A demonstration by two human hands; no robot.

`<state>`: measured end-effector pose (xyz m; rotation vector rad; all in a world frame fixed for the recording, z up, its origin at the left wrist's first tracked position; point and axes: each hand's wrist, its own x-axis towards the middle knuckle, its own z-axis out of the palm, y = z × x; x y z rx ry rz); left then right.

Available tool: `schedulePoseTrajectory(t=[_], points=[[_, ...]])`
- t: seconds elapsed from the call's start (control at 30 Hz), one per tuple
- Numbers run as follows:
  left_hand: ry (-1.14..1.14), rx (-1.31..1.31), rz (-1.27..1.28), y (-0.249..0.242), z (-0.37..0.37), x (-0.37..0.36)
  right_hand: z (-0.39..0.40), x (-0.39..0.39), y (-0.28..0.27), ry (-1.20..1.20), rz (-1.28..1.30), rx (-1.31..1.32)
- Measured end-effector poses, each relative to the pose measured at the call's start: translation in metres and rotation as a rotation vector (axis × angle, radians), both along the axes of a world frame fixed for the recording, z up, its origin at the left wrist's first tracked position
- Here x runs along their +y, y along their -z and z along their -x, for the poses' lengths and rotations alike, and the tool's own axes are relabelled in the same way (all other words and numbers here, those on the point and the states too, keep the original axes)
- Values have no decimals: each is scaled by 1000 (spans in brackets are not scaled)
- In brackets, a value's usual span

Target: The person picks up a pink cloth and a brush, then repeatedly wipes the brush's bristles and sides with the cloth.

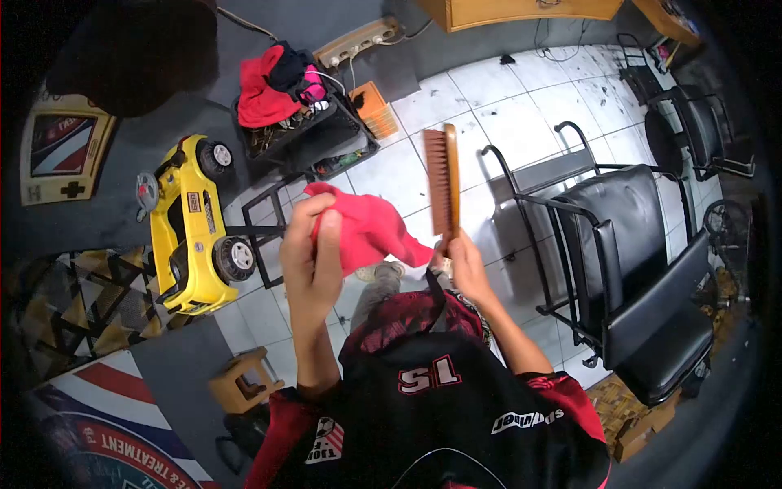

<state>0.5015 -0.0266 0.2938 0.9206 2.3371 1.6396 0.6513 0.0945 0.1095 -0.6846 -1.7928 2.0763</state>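
Observation:
My left hand is closed on a red cloth, pinching it between thumb and fingers so that the loose part hangs toward the right. In my right hand is a brush with a wooden back and brown bristles. The fingers wrap round its lower end, and the brush stands upright in view with the bristles facing left, toward the cloth. The cloth's right corner reaches close to my right fingers.
Black barber chairs stand at the right on the white tile floor. Left are a yellow toy car and a black trolley heaped with cloths. An orange basket sits near a power strip. Hair clippings dot the tiles.

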Motion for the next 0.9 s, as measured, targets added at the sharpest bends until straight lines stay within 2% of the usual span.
schedulePoseTrajectory(t=[0.07,0.13,0.17,0.27,0.3,0.37,0.4,0.47,0.53,0.6,0.63,0.67,0.73,0.8,0.87,0.9], points=[[49,8,31,-7,-3,6,13,-11,-48,-102,-4,203],[79,81,32,-13,-2,10,20,-19,-48,-261,-50,306],[45,141,50,-20,-2,8,23,-23,-39,-279,-158,303],[-95,214,-73,-43,4,-4,35,-32,6,-280,-238,-15],[-153,201,-217,-49,7,-7,36,-30,31,-310,-367,-131],[-227,165,-471,-66,11,-12,22,-24,129,-411,-651,-408],[-244,140,-579,-73,11,-16,8,-18,159,-428,-624,-563],[-325,210,-486,-66,19,-36,-10,-11,194,-408,-603,-753],[-396,199,-473,-60,18,-43,-15,-9,197,-309,-606,-864],[-421,111,-292,-50,15,-48,-12,-2,193,-225,-556,-789],[-390,111,-183,-45,16,-48,-4,1,183,-177,-535,-745],[-357,115,-74,-39,17,-48,7,-2,165,-44,-531,-570],[-337,-111,-3,-25,21,-45,34,-7,109,32,-159,-407],[-291,18,73,-4,24,-41,52,-24,0,7,135,-180],[-275,-90,239,-18,19,-30,56,-43,-46,-94,420,85],[-252,-13,153,-7,20,-29,61,-51,-67,-155,261,134]])
